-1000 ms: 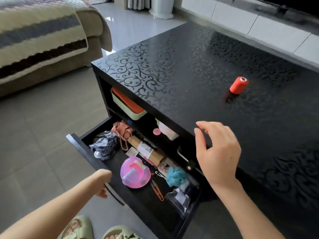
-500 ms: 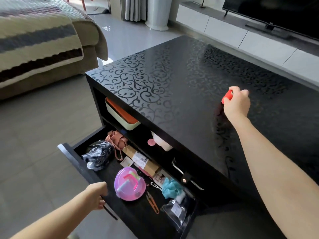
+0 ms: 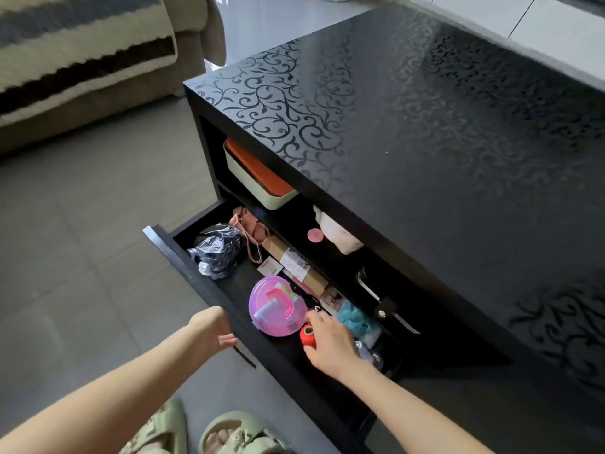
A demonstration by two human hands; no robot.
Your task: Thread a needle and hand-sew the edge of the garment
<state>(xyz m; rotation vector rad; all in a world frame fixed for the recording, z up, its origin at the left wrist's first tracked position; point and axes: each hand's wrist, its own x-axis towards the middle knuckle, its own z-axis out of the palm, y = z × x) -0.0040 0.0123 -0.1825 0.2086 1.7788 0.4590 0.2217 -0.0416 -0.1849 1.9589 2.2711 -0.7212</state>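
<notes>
My right hand is down inside the open drawer of the black table and holds the red thread spool. The spool sits just right of a round pink and purple plastic case. My left hand grips the drawer's front edge near its handle. The small orange snips seen earlier are hidden under my right hand. No needle or garment is visible.
The drawer also holds a crinkled dark plastic bag, a pink strap pouch, a brown box and a teal fluffy item. An orange-lidded box sits on the shelf. The glossy black tabletop and a sofa are nearby.
My right hand took the red spool off the tabletop and carried it down into the drawer. My left hand stayed on the drawer front. The camera tilted downward.
</notes>
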